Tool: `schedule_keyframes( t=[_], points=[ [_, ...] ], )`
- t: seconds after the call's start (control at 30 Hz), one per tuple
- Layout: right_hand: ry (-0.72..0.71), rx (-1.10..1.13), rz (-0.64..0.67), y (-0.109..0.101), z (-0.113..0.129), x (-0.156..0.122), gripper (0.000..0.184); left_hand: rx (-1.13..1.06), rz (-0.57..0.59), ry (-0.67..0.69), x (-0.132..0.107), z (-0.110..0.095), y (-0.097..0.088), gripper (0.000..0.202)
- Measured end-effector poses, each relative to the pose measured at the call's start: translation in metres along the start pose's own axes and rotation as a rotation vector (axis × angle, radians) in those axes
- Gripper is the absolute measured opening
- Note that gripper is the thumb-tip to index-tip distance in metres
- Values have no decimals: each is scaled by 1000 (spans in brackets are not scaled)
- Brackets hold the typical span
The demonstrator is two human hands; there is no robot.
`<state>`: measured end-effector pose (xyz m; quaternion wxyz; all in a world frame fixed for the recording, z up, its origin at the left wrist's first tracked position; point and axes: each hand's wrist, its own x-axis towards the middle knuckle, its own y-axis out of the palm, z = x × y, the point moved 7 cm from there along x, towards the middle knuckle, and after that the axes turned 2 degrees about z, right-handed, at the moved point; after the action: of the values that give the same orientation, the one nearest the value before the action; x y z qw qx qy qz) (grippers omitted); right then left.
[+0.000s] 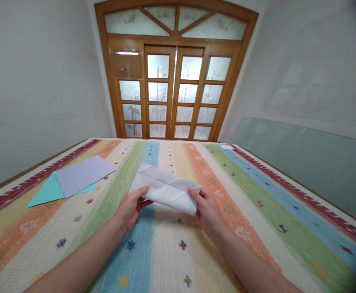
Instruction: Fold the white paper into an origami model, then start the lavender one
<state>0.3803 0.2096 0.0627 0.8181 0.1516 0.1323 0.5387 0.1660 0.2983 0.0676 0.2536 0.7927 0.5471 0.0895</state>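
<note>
While the left hand has its grip on one end of the creased white paper mid-frame, the right hand pinches the other; at left, lilac paper overlaps turquoise paper.

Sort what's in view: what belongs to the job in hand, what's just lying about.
In the job:
creased white paper sheet
left hand and right hand, holding its ends

Apparently lying about:
flat lilac paper sheet
flat turquoise paper sheet, partly beneath the lilac
</note>
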Motion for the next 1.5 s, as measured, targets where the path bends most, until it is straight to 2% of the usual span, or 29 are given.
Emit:
schedule_keyframes(
  t=[0.1, 0.17, 0.27, 0.33, 0.4, 0.47, 0.53, 0.67, 0.77, 0.9, 1.0, 1.17, 1.23, 1.4, 1.5],
  points=[
    [-11, 45, -79, -9, 7, 4, 43, -28, 104, -118, 5, -1, 0, 22],
    [3, 60, -84, -11, 9, 6, 42, -96, 150, -120, 10, -13, -2, 24],
    [84, 5, 41, -4, 5, 5, 40, -116, 135, -32, 18, -34, -12, 36],
    [167, -89, 208, 8, -1, -1, 38, -62, 152, -99, 19, -34, -14, 38],
    [227, -210, 380, 21, -7, -11, 36, 61, 273, -259, 11, -21, -5, 43],
    [253, -328, 494, 30, -11, -20, 33, 262, 448, -372, -5, -7, 8, 49],
    [254, -427, 543, 35, -15, -25, 31, 520, 555, -339, -20, -1, 20, 45],
    [233, -529, 547, 38, -19, -27, 25, 921, 625, -165, -38, 7, 35, 34],
    [241, -501, 517, 37, -20, -25, 25, 1013, 597, -97, -35, 14, 34, 35],
    [203, -378, 362, 28, -12, -17, 31, 919, 492, -103, -24, 19, 26, 32],
    [216, -221, 271, 22, -11, -14, 43, 851, 396, -67, -18, 14, 24, 31],
    [252, -8, 307, 33, -19, -21, 48, 712, 230, 15, -13, 10, 22, 29],
    [229, -6, 326, 38, -22, -24, 46, 662, 221, 6, -14, 14, 23, 28],
    [163, -46, 280, 37, -24, -26, 42, 637, 333, -60, -18, 26, 30, 32],
    [143, -53, 288, 37, -21, -27, 41, 601, 285, -63, -18, 24, 28, 36]
  ],
)
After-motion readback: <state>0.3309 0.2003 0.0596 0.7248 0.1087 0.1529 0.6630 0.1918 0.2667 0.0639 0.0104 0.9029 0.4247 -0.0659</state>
